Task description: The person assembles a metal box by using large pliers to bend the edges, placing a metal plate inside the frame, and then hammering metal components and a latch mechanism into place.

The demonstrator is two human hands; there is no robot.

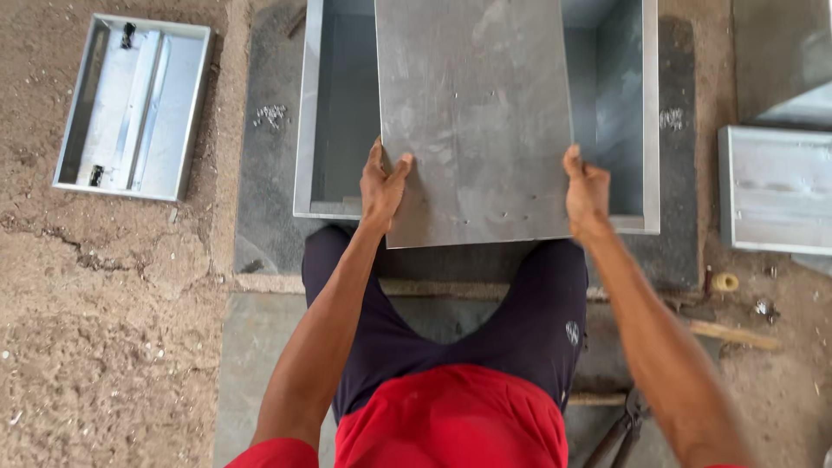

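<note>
I see both hands gripping a flat grey metal sheet (472,113) by its near corners. My left hand (381,186) is closed on the near left corner, thumb on top of the plate and fingers wrapped under the edge. My right hand (586,192) pinches the near right corner in the same way, thumb over the top face. The sheet sits over an open rectangular metal box (305,130), covering its middle; the box's interior shows on the left and on the right of the plate, and the sheet's near edge overhangs the box's near rim toward my knees. Whether the plate rests on the rim or is held just clear of it, I cannot tell.

The box stands on a dark mat (260,217) laid on the dirt floor (104,329). On the mat's left side, near the box, lies a small cluster of screws (271,113); another cluster (671,118) lies at the mat's right side. Well apart to the left, on the floor, is a shallow metal tray (134,104) with strips inside. At the right edge is another metal box (771,186). Near it, on the floor, lie a small yellowish ring (724,282) and a wooden stick (732,334). A pair of pliers (624,429) lies beside my right leg.
</note>
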